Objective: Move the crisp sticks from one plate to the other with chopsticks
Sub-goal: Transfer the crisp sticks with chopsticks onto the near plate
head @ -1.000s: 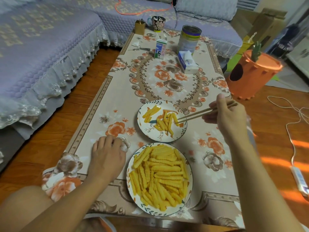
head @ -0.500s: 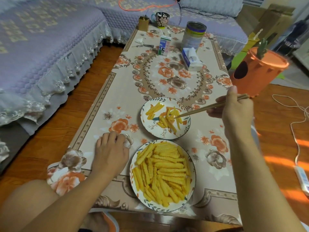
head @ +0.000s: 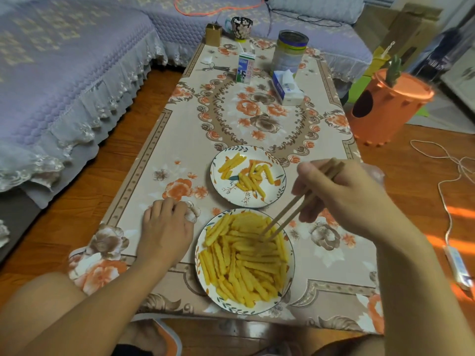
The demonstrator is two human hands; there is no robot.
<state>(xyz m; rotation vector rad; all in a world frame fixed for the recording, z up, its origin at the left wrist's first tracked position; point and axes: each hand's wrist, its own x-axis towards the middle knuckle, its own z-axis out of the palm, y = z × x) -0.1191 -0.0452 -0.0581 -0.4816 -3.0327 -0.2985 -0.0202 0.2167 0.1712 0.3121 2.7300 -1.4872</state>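
The near plate (head: 289,281) is heaped with yellow crisp sticks (head: 244,263). Just beyond it, the smaller far plate (head: 223,190) carries several sticks (head: 250,176). My right hand (head: 341,199) grips wooden chopsticks (head: 290,211) whose tips reach down into the upper right of the near pile. Nothing is visibly pinched between the tips. My left hand (head: 167,227) rests knuckles-up on the tablecloth to the left of the near plate, fingers curled under, holding nothing I can see.
At the far end of the flowered table (head: 257,119) stand a milk carton (head: 245,69), a tin (head: 289,52), a tissue pack (head: 286,88), a mug (head: 241,27) and scissors (head: 214,68). A sofa lies left, an orange bin (head: 385,109) right.
My right hand has swung the chopsticks from over the far plate back toward me, and their tips now dip into the near plate's pile. My left hand stays put.
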